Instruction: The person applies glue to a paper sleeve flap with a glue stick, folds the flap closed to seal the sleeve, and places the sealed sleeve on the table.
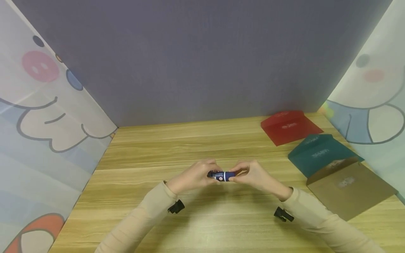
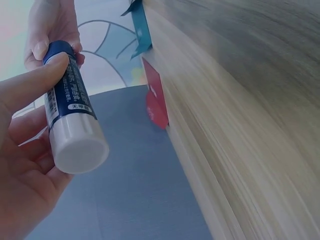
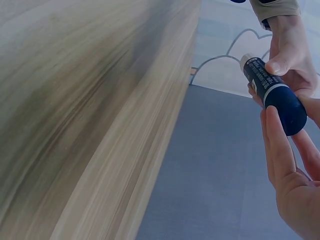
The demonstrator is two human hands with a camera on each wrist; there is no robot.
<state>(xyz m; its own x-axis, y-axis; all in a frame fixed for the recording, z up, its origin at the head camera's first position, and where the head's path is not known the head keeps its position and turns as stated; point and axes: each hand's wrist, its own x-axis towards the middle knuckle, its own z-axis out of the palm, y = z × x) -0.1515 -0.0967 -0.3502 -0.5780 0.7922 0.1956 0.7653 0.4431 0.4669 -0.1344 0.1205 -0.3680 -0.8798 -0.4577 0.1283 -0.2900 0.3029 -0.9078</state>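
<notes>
A glue stick with a dark blue label and cap is held level above the table, between both hands. My left hand grips its body, thumb across the label; the white base faces the left wrist camera. At the opposite end, my right hand pinches the blue cap between thumb and fingers. A white band lies between cap and label, and the cap is on the stick.
At the right of the wooden table lie a red envelope, a teal envelope and a brown envelope, flaps raised; the brown one overlaps the teal. A grey panel stands behind, with cartoon-printed sheets on both sides.
</notes>
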